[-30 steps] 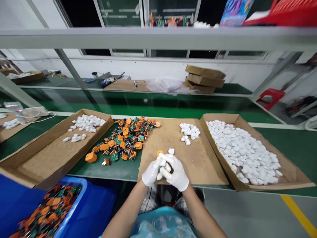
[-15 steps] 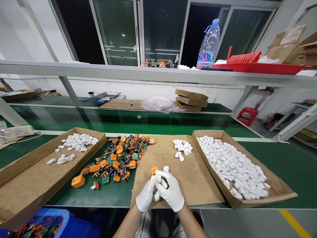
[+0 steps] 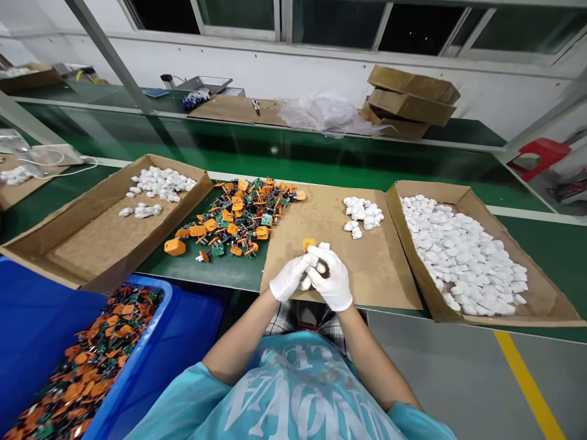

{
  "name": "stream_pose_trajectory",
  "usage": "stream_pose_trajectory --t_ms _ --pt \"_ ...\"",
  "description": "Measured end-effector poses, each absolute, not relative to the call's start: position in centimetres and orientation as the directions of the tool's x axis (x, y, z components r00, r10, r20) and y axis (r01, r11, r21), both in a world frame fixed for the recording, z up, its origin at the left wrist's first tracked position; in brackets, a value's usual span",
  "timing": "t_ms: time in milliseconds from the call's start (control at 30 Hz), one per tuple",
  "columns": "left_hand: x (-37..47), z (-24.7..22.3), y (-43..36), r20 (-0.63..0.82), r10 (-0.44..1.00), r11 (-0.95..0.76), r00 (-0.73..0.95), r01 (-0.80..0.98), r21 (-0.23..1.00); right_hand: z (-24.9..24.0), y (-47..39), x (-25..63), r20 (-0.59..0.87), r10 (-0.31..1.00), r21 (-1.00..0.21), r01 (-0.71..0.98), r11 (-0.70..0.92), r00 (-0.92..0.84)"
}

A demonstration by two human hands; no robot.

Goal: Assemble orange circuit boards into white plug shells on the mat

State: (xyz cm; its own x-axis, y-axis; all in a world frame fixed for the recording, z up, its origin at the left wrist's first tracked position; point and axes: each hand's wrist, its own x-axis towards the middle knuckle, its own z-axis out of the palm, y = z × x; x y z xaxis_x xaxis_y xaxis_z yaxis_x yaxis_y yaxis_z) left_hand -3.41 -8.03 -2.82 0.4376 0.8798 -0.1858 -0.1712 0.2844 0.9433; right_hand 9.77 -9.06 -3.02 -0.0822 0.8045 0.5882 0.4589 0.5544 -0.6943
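Both my hands wear white gloves and meet over the front of the cardboard sheet (image 3: 293,226). My left hand (image 3: 290,278) is closed, its fingertips pinched together against the right hand. My right hand (image 3: 334,280) is curled round, thumb and fingers bent in toward the left fingertips. Whatever sits between them is mostly covered by the gloves, and I cannot make it out. Just beyond the fingers shows an orange plug piece (image 3: 309,244), with a small white piece (image 3: 324,245) beside it. Whether these touch the fingers I cannot tell.
Left of the sheet lies a heap of orange plugs with green circuit boards (image 3: 243,214). Cardboard trays with white pieces flank me, left (image 3: 92,244) and right (image 3: 413,269). A small white pile (image 3: 363,212) lies on the sheet. A blue bin (image 3: 151,342) stands lower left.
The view has tilted down, bringing my shirt and more of the blue bin into sight. My hands stay together over the sheet, with only slight finger changes.
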Motion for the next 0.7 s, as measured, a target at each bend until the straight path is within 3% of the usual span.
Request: stream_pose_trajectory --t_ms 367,467,700 --pt "-3.6 -1.7 -8.2 -0.192 0.833 0.315 0.519 -0.159 0.935 -3.0 -8.8 10.2 0.568 0.812 -0.728 0.380 0.570 -0.130" --pt "-3.8 -1.5 -8.3 -0.155 0.827 0.250 0.541 -0.107 0.962 -2.9 -8.9 10.5 0.542 0.825 -0.761 0.322 0.563 -0.162" --pt "-3.9 -2.6 -8.7 -0.124 0.774 0.208 0.621 -0.064 0.976 -2.6 -8.9 10.8 0.524 0.847 -0.828 0.178 0.531 -0.089"
